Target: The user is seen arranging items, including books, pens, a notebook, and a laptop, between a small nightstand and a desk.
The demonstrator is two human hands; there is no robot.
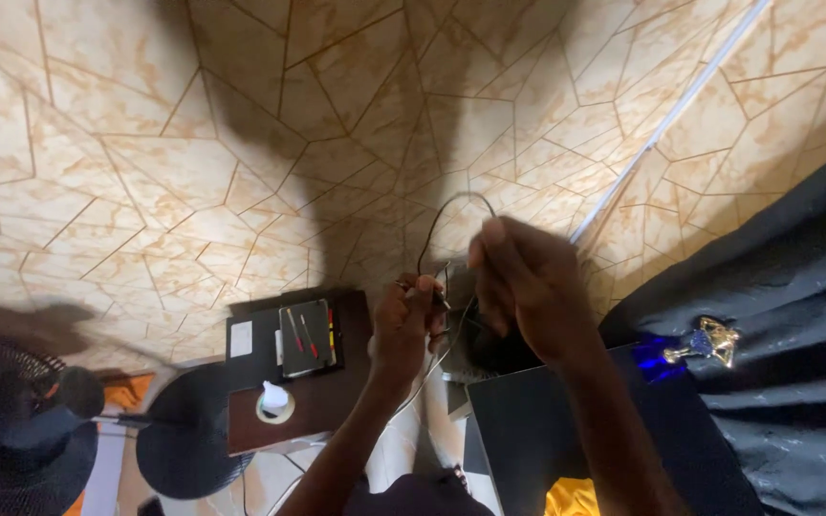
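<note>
The left hand [411,315] pinches a thin black wire [442,215] with its fingers closed. The right hand [518,282] is curled tight around the same wire, which loops up above both hands, over a small dark table [250,334]

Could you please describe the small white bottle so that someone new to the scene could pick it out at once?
Find the dark brown table below the left hand. Near its lower left edge stands the white bottle, beneath a grey case holding red-handled tools. It is the only white, rounded thing there, ringed by a pale circle.
</note>
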